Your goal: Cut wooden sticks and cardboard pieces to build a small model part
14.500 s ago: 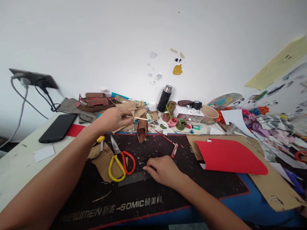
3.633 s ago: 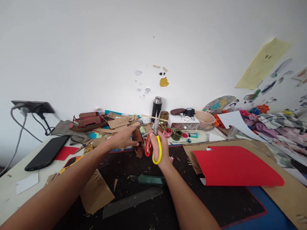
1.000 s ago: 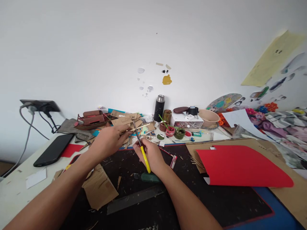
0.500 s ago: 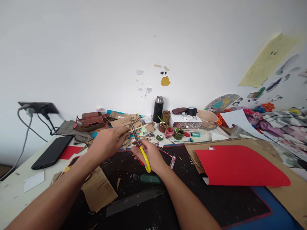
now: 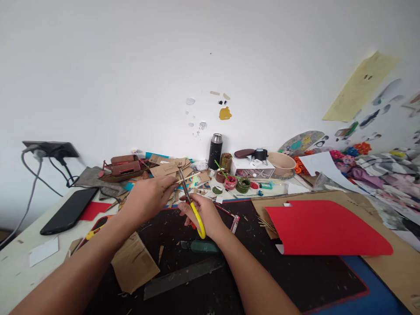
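My left hand pinches a thin wooden stick, which points out to the right from its fingertips. My right hand is closed around a pair of scissors with a yellow and red handle. The blades point up and away, and they meet the stick close to my left fingertips. Whether they touch it on both sides I cannot tell. Below my right hand, a green utility knife lies on the black cutting mat. A clear ruler lies nearer to me, with a cardboard piece left of it.
Red paper curls over brown cardboard on the right. Along the wall stand a black thermos, open paint jars, a bowl and a brown model boat. A black phone lies left, below a power strip.
The whole view has shifted slightly. Both hands keep nearly the same pose, with the scissors still across the stick.
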The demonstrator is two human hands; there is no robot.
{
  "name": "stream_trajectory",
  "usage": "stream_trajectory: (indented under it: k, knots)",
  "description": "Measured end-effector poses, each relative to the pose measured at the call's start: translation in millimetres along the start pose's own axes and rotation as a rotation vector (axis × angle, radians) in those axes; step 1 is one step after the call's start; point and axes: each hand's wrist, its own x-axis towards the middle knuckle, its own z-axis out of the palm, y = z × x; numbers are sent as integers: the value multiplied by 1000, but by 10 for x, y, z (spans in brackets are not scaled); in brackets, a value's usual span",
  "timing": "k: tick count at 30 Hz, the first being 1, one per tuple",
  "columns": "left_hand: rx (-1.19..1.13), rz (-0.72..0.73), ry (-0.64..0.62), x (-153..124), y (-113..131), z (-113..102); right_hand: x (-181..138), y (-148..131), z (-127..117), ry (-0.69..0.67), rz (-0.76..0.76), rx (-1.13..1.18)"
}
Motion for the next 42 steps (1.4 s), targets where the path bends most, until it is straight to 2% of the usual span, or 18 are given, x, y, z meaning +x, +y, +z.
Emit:
stream_trajectory:
  k: [7,13,20,33,38,42]
  knots:
    - [8,7,-16,4,6,-12,-6,45,-39,-39,-87,-29]
    - [-19,-46,-43,3,-16,4,-14,-8,-60,-73,-84,-49]
    - [-2,-71,-107,14,13,-32,17,57,-94,-95,-74,-122]
    - [-54,-72,-1,-14,-6,-6,21,73,-107,-106,-80,-41]
    - [-55,-49,-19,-14,-17,-41,17,41,-94,-104,-55,-73]
    - [-32,-92,-43,-11,-26,-85,13,-9,-106,-89,-61,-66]
